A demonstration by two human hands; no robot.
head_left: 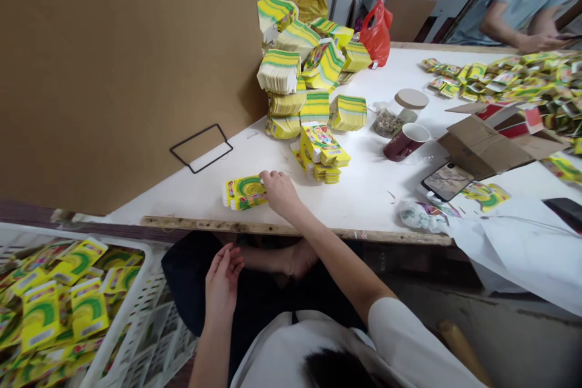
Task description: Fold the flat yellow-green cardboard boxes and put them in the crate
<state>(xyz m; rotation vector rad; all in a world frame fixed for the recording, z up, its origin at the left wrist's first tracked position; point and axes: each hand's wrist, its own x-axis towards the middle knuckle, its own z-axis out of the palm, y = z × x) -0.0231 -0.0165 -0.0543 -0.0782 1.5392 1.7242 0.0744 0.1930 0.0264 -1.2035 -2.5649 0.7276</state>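
Observation:
My right hand (280,195) is at the table's front edge, its fingers closed on the right end of a small yellow-and-green carton (244,191) that lies on the white tabletop. My left hand (224,273) is over my lap, below the table edge, with its fingers loosely bent and nothing visible in them. Beyond my right hand is a short stack of yellow cartons (322,148) with printed faces. Bundles of flat yellow-and-green card blanks (313,106) are piled further back, against the big brown cardboard.
A white plastic crate (136,291) of yellow cartons stands at lower left. Brown cardboard (136,73) walls off the left side. A maroon mug (406,142), a phone (448,180) and an open cardboard box (493,139) are to the right. A person sits across the table.

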